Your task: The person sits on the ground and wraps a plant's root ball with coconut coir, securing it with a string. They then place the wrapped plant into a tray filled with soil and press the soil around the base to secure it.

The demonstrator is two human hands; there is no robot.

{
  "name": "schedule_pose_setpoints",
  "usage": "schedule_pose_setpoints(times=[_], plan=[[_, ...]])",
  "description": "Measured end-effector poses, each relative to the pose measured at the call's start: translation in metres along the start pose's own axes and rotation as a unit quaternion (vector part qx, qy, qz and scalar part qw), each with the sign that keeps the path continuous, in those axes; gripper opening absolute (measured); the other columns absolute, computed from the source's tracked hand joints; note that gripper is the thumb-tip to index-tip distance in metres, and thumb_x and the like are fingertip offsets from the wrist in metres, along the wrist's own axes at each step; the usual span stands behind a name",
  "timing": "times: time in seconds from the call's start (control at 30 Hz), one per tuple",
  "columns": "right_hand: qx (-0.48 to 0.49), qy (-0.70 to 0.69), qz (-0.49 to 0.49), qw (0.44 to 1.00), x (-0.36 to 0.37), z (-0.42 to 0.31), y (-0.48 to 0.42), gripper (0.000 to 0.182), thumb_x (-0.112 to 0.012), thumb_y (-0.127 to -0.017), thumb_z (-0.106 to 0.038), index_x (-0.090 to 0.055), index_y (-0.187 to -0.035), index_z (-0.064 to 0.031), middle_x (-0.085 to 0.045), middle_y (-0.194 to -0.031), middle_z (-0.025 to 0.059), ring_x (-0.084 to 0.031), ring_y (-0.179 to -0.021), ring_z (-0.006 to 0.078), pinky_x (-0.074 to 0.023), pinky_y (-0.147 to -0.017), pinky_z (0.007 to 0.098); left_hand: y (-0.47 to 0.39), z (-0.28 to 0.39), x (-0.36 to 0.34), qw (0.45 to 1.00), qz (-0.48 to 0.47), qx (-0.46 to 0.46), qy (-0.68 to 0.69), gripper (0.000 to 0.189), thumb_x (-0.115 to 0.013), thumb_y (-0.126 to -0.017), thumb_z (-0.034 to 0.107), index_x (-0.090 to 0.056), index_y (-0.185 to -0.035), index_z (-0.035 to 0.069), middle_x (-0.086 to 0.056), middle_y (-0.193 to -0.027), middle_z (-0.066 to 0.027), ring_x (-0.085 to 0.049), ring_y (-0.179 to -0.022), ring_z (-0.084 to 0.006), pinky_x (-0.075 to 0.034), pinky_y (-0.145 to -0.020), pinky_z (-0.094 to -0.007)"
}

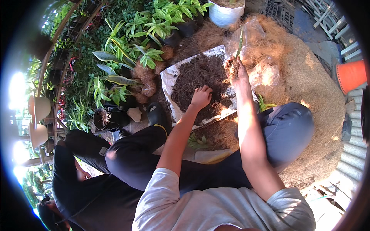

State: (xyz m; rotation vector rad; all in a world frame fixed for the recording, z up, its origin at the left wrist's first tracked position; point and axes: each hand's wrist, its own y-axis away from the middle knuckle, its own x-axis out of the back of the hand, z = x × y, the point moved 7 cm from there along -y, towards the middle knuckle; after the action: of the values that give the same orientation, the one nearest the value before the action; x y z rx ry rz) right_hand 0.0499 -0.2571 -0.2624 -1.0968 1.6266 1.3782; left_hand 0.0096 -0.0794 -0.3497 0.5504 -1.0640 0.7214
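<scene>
My right hand [242,75] grips a small snake plant by its root clump [232,68]. The plant's single narrow leaf [240,42] points up and away from me. Dark, fibrous soil [199,76] is spread over a white sheet or opened sack [169,83] in front of me. My left hand [202,97] rests on this soil with its fingers bent down. Whether soil is pinched under those fingers is hidden.
Potted snake plants [122,80] and coconut-fibre balls [144,73] stand at the left, near a black pot [105,118]. Loose coconut fibre [274,34] and clear plastic [253,29] lie at the right. A co-worker in black [95,199] sits close on my left. An orange pot [351,75] lies far right.
</scene>
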Motion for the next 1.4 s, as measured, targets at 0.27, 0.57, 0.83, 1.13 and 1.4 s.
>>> schedule_pose_setpoints(times=[0.27, 0.57, 0.83, 1.13, 1.4], plan=[[0.006, -0.015, 0.004, 1.0, -0.004, 0.006, -0.001, 0.019, -0.057, -0.093, -0.025, -0.058, -0.091, -0.0061, -0.063, -0.08, 0.0082, -0.064, -0.074, 0.0233, -0.0557, -0.07, 0.0377, -0.052, 0.012, -0.034, 0.994, -0.036, 0.001, -0.105, 0.046, -0.052, -0.091, 0.025, -0.043, -0.135, 0.013, -0.04, -0.14, -0.0076, -0.037, -0.129, -0.0311, -0.027, -0.109, -0.0493], [0.023, 0.065, 0.074, 0.995, -0.002, 0.007, 0.006, 0.019, -0.054, -0.094, -0.027, -0.056, -0.09, -0.0091, -0.062, -0.078, 0.0038, -0.063, -0.07, 0.0186, -0.0579, -0.066, 0.0335, -0.036, -0.015, -0.016, 0.99, 0.028, 0.106, 0.092, 0.028, -0.068, -0.082, 0.028, -0.067, -0.103, 0.011, -0.067, -0.097, -0.0066, -0.06, -0.096, -0.0257, -0.046, -0.088, -0.0426], [0.009, 0.066, 0.065, 0.996, -0.005, 0.016, 0.002, 0.019, -0.05, -0.096, -0.026, -0.055, -0.088, -0.0091, -0.062, -0.077, 0.004, -0.062, -0.068, 0.0195, -0.057, -0.065, 0.0336, -0.028, -0.075, 0.031, 0.955, 0.118, 0.225, 0.153, 0.055, -0.068, -0.082, 0.036, -0.05, -0.124, 0.006, -0.061, -0.11, -0.0157, -0.06, -0.099, -0.0316, -0.048, -0.084, -0.0428], [0.006, 0.055, 0.049, 0.997, -0.009, 0.023, 0.002, 0.019, -0.052, -0.095, -0.025, -0.056, -0.087, -0.0087, -0.062, -0.077, 0.0055, -0.062, -0.07, 0.0205, -0.057, -0.066, 0.0341, 0.075, -0.057, 0.002, 0.929, 0.22, 0.286, 0.078, 0.065, -0.059, -0.085, 0.049, -0.045, -0.132, 0.006, -0.037, -0.135, -0.0293, -0.038, -0.124, -0.0446, -0.029, -0.104, -0.0525], [0.015, 0.079, 0.121, 0.989, -0.002, 0.031, 0.006, 0.017, -0.061, -0.09, -0.025, -0.059, -0.087, -0.0085, -0.063, -0.076, 0.006, -0.063, -0.071, 0.0207, -0.0571, -0.067, 0.0345, 0.042, -0.005, -0.041, 0.945, 0.084, 0.302, 0.098, 0.098, -0.06, -0.075, 0.067, -0.03, -0.141, 0.002, -0.016, -0.146, -0.0325, -0.016, -0.134, -0.0515, -0.019, -0.11, -0.0568]])
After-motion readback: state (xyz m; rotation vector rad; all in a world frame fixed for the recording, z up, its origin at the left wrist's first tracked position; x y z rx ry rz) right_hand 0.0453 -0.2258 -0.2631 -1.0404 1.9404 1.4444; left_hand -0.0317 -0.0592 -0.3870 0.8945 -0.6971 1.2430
